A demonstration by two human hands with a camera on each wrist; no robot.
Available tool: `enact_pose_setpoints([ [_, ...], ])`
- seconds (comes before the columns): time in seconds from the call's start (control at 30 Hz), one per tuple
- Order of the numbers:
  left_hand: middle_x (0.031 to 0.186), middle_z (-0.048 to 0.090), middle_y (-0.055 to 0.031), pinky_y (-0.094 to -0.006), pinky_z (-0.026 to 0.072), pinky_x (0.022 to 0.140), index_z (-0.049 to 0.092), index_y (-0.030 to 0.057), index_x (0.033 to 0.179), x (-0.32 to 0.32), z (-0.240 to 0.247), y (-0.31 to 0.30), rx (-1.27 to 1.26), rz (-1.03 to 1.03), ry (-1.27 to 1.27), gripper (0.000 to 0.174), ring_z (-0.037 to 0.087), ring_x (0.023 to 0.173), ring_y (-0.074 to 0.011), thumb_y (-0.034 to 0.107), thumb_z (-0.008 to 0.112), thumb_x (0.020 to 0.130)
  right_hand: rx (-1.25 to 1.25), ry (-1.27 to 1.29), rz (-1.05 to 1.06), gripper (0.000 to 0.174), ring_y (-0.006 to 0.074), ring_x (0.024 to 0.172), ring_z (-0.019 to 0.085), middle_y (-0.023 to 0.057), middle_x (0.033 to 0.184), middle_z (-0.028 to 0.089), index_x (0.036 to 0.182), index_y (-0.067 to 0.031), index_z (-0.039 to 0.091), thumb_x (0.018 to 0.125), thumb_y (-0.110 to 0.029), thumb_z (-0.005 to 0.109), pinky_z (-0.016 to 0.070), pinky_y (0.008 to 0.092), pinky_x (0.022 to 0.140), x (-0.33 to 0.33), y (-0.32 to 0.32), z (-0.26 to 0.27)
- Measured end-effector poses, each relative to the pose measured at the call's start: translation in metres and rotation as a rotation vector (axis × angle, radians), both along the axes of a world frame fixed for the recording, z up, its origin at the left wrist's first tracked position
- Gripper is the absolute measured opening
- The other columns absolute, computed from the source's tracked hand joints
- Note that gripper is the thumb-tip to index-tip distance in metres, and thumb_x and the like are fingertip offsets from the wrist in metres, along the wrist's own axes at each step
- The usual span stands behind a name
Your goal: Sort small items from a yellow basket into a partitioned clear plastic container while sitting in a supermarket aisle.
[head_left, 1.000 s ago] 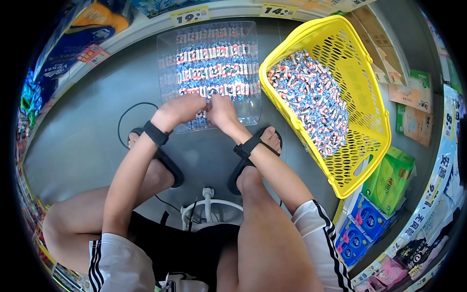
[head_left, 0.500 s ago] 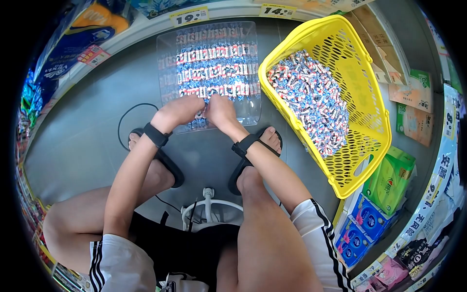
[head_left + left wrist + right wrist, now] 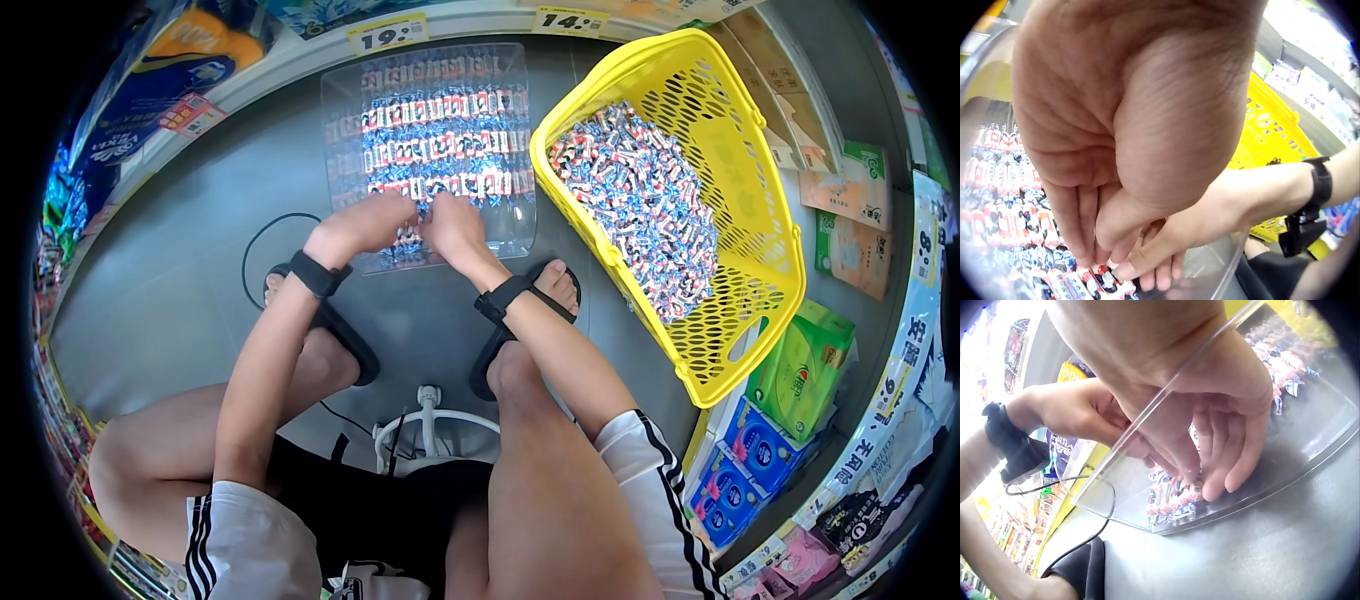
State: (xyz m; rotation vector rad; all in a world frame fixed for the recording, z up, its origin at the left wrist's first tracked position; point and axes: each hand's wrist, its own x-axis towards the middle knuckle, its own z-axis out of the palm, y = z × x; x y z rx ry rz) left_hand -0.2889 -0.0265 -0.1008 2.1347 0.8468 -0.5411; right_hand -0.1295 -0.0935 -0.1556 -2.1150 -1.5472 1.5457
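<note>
Candies (image 3: 1169, 501) lie just beneath the left grip (image 3: 374, 222) and right grip (image 3: 456, 230).

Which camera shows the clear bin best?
The head view: nearly the whole clear bin shows, partly behind the left hand and right hand. The left wrist view gives only wall portions; the right wrist view, a close wall and corner.

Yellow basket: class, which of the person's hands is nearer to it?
Right. The right hand is at the clear container, on the yellow basket's side; the left hand is farther away, beyond the right.
</note>
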Motion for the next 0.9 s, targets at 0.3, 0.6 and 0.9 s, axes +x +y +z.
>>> enact_pose_setpoints([
  [0.3,0.104,0.077,-0.0219,-0.0458,0.0569,0.092,0.080,0.0031,0.111,0.009,0.007,0.001,0.009,0.036,-0.137,0.039,0.072,0.104,-0.0393,-0.013,0.059,0.082,0.090,-0.029,-0.006,0.033,0.0430,0.101,0.075,0.0251,0.101,0.077,0.098,0.0003,0.077,0.080,-0.024,0.092,0.0606,0.0504,0.088,0.001,-0.002,0.005],
  [0.6,0.106,0.077,-0.0218,-0.0448,0.0566,0.094,0.081,0.0055,0.112,0.004,-0.001,-0.001,0.001,0.019,-0.116,0.040,0.072,0.106,-0.0381,-0.011,0.059,0.083,0.051,0.002,-0.004,0.024,0.0410,0.100,0.076,0.0238,0.098,0.078,0.089,-0.0029,0.079,0.077,-0.018,0.093,0.0604,0.0497,0.088,0.002,-0.004,0.004],
  [0.9,0.105,0.076,-0.0224,-0.0459,0.0564,0.092,0.080,0.0045,0.113,0.006,-0.001,-0.003,0.019,0.021,-0.090,0.039,0.072,0.105,-0.0389,-0.012,0.059,0.084,0.015,0.063,-0.035,0.023,0.0402,0.098,0.077,0.0230,0.097,0.078,0.090,-0.0032,0.079,0.077,-0.016,0.093,0.0606,0.0481,0.088,0.003,-0.006,-0.002],
])
